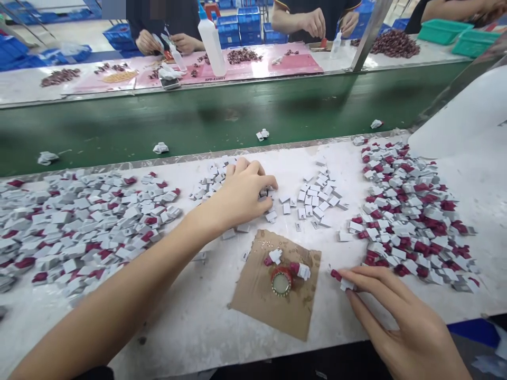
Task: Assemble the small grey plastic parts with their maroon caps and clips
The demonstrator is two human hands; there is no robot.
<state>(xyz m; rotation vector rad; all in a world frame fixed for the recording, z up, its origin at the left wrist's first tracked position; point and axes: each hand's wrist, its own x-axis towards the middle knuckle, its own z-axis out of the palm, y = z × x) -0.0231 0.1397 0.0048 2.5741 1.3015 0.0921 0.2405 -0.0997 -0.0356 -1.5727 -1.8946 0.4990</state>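
My left hand (247, 192) reaches over a small pile of flat white plastic pieces (212, 179). Its fingers are curved, with a gap between thumb and forefinger, and small pieces show under and beside them. At the lower right, my right hand (396, 306) pinches a white plastic part with a maroon piece (336, 274) between thumb and fingertips. Between the hands lies a square of brown cardboard (253, 295). On it rest a red bottle cap (281, 282) with its hollow side up and two white-and-maroon parts (301, 271).
Heaps of white-and-maroon parts lie at left (79, 227) and right (415, 211). Loose white pieces (317, 195) are spread mid-table. Beyond runs a green conveyor belt (222, 113) carrying a few white parts. Across it, people work beside a white squeeze bottle (212, 45).
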